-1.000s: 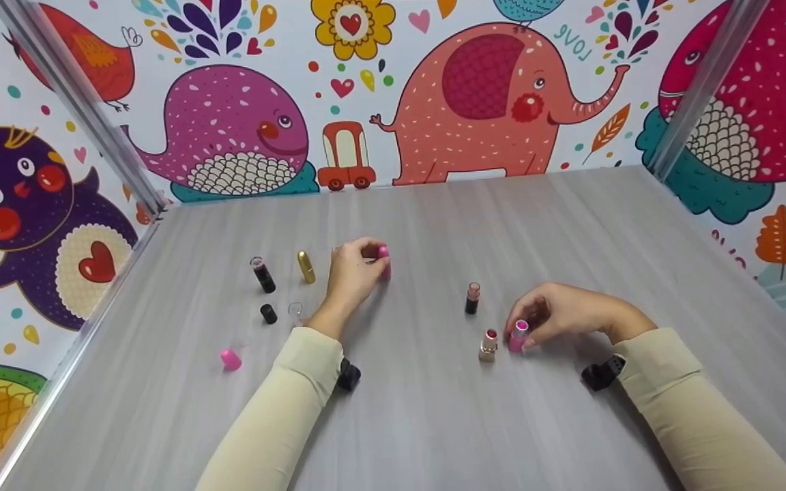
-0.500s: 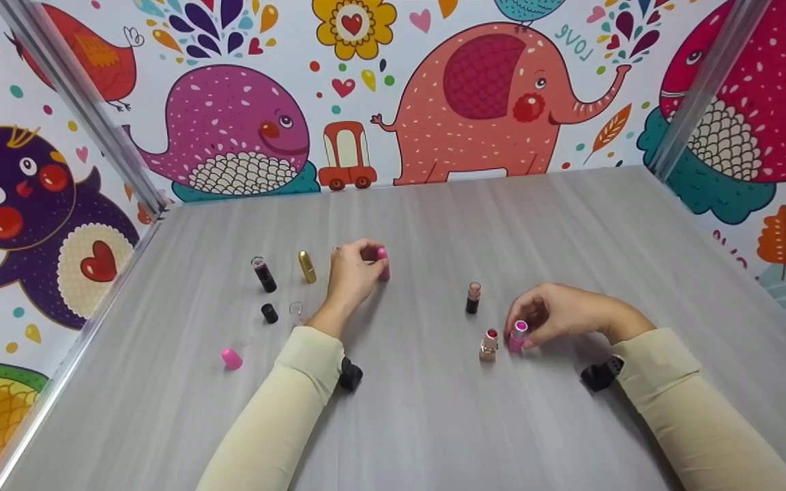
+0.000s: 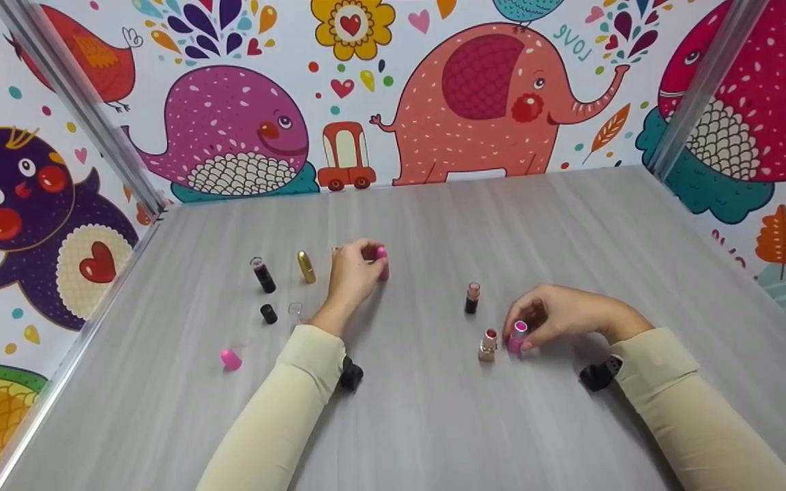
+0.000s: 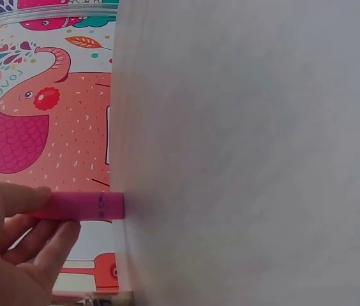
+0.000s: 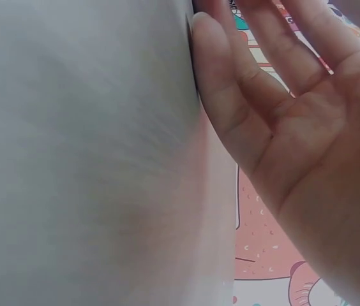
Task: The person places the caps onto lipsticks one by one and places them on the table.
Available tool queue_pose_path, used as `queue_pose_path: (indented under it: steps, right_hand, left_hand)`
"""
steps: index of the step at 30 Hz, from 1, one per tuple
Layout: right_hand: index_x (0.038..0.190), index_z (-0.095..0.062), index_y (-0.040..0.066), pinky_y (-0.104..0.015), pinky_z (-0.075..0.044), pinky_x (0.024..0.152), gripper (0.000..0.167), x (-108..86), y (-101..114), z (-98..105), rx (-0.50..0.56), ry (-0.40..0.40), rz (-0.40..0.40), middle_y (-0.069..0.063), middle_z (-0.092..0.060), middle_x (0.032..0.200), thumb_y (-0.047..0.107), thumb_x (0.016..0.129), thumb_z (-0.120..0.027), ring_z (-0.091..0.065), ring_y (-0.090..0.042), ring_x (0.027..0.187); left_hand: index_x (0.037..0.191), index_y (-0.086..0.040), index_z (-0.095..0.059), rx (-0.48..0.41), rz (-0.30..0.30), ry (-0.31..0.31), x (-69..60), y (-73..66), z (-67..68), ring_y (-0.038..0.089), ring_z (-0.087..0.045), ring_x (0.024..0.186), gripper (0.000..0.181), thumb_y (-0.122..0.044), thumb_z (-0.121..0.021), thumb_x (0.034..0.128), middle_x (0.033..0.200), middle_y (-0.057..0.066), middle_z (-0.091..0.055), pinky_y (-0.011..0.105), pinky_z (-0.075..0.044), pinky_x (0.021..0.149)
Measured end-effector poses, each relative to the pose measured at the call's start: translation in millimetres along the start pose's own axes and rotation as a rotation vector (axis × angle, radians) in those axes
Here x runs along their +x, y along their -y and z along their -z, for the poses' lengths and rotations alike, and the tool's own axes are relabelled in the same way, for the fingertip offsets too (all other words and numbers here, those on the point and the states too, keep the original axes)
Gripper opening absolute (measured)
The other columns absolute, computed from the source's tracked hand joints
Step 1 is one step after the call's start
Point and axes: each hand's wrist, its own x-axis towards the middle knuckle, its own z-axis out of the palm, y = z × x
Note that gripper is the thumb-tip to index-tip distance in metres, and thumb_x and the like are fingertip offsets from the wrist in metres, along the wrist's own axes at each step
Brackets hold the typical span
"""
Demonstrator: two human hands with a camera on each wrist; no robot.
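In the head view my left hand (image 3: 353,274) grips a closed pink lipstick (image 3: 383,266) between thumb and fingers. It stands upright on the table, and the left wrist view shows its pink tube (image 4: 84,206) with dark lettering. My right hand (image 3: 563,314) pinches an uncapped lipstick (image 3: 517,339) with a pink base and silver collar. Just left of it stands a red lipstick (image 3: 488,346) in a gold case. Behind that is a lipstick with a black base and rose-toned top (image 3: 473,298). In the right wrist view my right hand (image 5: 301,134) hides what it holds.
Left of my left hand are a gold lipstick (image 3: 306,266), a black lipstick tube (image 3: 263,275), a black cap (image 3: 268,314), a clear cap (image 3: 296,311) partly behind my wrist, and a pink cap (image 3: 230,359). Printed panels (image 3: 352,82) bound the table (image 3: 434,423).
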Motion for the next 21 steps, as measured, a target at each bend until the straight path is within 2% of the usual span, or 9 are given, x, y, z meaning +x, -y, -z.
queue_pose_path:
  steps: [8,14,21]
  right_hand:
    - [0.105,-0.081,0.004,-0.021,-0.054,0.078,0.022,1.1,-0.3,-0.1,0.008,-0.019,0.029,-0.01,-0.078,0.101,0.005,0.085,-0.089,-0.064,-0.008,0.088]
    - [0.102,-0.082,0.008,-0.022,-0.055,0.079,0.021,2.2,-0.4,-0.7,-0.023,-0.035,0.016,-0.006,-0.079,0.101,0.006,0.083,-0.09,-0.064,-0.009,0.089]
    - [0.101,-0.083,0.009,-0.022,-0.054,0.078,0.02,2.2,-0.8,-0.8,-0.032,-0.041,0.015,-0.006,-0.079,0.102,0.006,0.083,-0.091,-0.063,-0.009,0.088]
  left_hand:
    - [0.123,0.001,-0.075,0.002,-0.029,-0.004,-0.1,-2.1,0.2,0.028,-0.069,0.11,0.025,-0.003,-0.075,0.0984,0.114,0.014,-0.076,0.041,-0.057,0.105]
    - [0.125,0.001,-0.074,-0.004,-0.051,-0.027,-1.5,-4.4,-0.2,0.028,-0.072,0.112,0.028,-0.001,-0.075,0.0975,0.118,0.016,-0.077,0.041,-0.058,0.104]
    - [0.129,-0.001,-0.073,-0.029,-0.042,-0.04,-5.3,-7.9,1.2,0.027,-0.07,0.119,0.03,-0.004,-0.073,0.0998,0.126,0.015,-0.073,0.039,-0.057,0.106]
